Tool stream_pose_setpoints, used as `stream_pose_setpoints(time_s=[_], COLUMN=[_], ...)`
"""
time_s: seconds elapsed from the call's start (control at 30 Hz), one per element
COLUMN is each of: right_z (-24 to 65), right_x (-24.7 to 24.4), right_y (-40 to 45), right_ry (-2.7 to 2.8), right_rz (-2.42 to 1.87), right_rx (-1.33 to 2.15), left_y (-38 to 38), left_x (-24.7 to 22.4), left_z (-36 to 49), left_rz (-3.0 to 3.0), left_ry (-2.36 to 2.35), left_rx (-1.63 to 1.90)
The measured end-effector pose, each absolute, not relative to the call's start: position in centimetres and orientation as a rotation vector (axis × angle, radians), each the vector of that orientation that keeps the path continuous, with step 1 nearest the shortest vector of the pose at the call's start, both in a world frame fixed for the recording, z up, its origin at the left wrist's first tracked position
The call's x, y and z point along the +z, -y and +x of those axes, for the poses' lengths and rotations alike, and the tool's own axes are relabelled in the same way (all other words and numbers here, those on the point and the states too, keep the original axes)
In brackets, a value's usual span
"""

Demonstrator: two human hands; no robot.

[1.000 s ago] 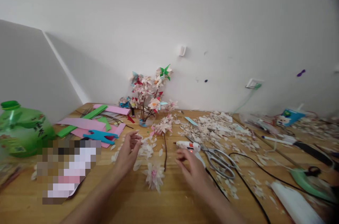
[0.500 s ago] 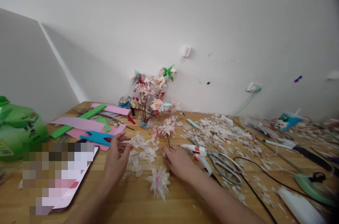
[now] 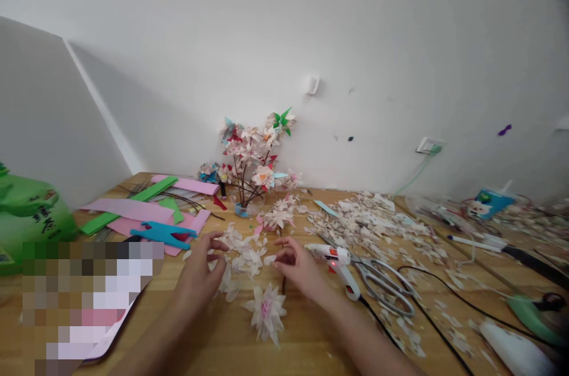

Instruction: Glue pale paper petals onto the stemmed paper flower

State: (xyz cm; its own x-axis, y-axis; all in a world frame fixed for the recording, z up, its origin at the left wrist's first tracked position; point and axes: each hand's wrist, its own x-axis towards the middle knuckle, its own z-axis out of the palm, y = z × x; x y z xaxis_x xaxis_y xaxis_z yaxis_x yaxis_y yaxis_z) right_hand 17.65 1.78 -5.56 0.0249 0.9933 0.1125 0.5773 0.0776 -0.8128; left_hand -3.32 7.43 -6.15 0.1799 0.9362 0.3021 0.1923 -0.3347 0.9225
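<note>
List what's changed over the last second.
Right hand moved left, away from the glue gun, fingertips now at a loose petal; grip unclear. Left hand eased slightly left. The foreground flower, glue gun and scissors stayed put.

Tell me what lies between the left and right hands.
In the head view, loose white petals lie scattered on the wooden table between the left hand and the right hand; the flower with the pink centre sits nearer the camera.
</note>
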Motion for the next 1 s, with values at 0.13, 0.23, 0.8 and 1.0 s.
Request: stream_pose_setpoints(time_s=[0.13, 0.23, 0.8, 1.0], right_z=[17.6, 17.6, 16.1, 15.4], right_x=[-4.6, -3.7, -1.2, -1.9], right_y=[-1.7, -1.6, -3.9, -3.8], right_ry=[1.499, 1.43, 1.511, 1.451], right_rz=[-1.339, -1.179, -1.136, -1.173], right_rx=[1.147, 1.398, 1.728, 1.592], left_y=[-6.8, -6.3, -5.7, -5.1], left_x=[-6.0, -5.7, -5.2, -5.2], left_z=[-2.7, -2.5, -2.2, -1.4], left_rz=[1.596, 1.479, 1.203, 0.996], left_ry=[-0.93, -0.77, -0.751, -0.888], left_rx=[1.032, 0.809, 0.838, 1.164])
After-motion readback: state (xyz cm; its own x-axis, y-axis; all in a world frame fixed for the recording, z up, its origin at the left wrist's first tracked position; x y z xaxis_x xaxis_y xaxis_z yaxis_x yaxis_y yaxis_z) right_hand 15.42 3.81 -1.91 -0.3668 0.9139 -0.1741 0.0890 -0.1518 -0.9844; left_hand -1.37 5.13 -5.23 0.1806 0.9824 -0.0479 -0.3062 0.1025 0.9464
